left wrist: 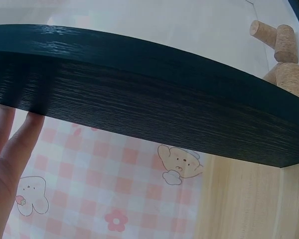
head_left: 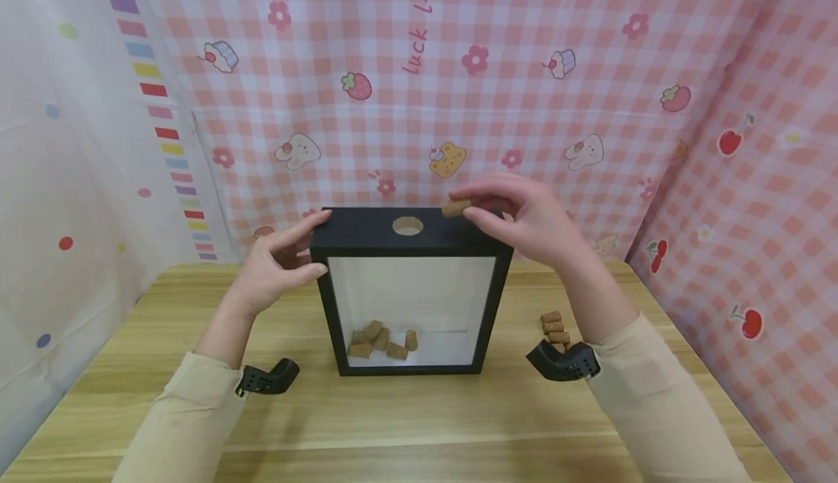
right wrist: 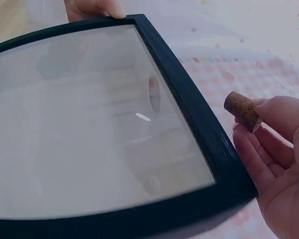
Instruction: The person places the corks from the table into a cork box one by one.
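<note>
A black-framed display box (head_left: 409, 250) with a clear front and a round hole (head_left: 408, 226) in its top stands upright on the table. Inside, at its bottom left, lie several corks (head_left: 381, 339). My left hand (head_left: 278, 257) grips the box's upper left corner, thumb at the front edge and fingers (left wrist: 26, 134) at the far edge of the side panel. Between thumb and fingers my right hand (head_left: 524, 217) pinches a cork (right wrist: 243, 110), just above the box top and right of the hole. Some right fingers are close to the top edge; whether they touch it I cannot tell.
Several loose corks (head_left: 553, 323) lie on the wooden table (head_left: 393, 425) right of the box, partly hidden by the black mount (head_left: 564, 361) on the right wrist. A pink checked cloth (head_left: 419, 105) hangs behind the table, with more cloth at both sides.
</note>
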`<state>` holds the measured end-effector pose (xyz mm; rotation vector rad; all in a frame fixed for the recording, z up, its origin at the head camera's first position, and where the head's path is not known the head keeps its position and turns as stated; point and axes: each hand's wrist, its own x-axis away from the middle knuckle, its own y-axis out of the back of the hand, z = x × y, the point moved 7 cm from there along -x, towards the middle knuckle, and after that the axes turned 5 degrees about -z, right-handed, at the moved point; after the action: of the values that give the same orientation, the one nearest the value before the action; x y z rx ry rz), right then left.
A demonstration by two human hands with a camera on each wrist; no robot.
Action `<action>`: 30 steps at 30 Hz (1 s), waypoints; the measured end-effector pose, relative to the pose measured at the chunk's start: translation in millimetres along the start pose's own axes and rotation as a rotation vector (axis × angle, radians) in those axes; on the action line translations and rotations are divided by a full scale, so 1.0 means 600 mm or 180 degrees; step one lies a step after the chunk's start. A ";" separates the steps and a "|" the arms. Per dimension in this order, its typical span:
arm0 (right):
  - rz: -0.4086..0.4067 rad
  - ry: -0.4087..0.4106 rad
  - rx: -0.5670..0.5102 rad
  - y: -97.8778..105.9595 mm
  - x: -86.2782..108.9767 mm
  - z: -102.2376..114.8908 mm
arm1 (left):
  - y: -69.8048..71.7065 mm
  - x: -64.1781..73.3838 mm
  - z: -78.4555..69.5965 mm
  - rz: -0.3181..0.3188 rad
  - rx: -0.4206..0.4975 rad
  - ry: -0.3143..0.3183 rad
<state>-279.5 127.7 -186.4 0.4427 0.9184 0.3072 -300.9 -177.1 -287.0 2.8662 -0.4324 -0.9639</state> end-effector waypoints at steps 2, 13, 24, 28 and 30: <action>0.0078 0.0070 0.0000 -0.010 -0.010 0.004 | 0.000 0.000 0.001 -0.0001 -0.0004 0.0017; 0.0495 0.0298 0.0489 -0.057 -0.043 0.010 | -0.001 -0.001 0.000 -0.0011 0.0029 0.0036; 0.0895 0.0398 0.0690 -0.092 -0.047 0.011 | 0.000 0.000 -0.001 -0.0033 -0.0011 0.0009; 0.0931 0.0420 0.0711 -0.093 -0.046 0.009 | -0.001 0.000 -0.002 -0.0035 -0.0019 0.0005; 0.0932 0.0441 0.0691 -0.093 -0.045 0.007 | -0.001 0.000 -0.003 -0.0040 -0.0033 0.0009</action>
<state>-287.8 66.2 -192.8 0.7666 1.0275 0.5125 -299.8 -176.7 -285.7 2.8641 -0.4083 -0.9609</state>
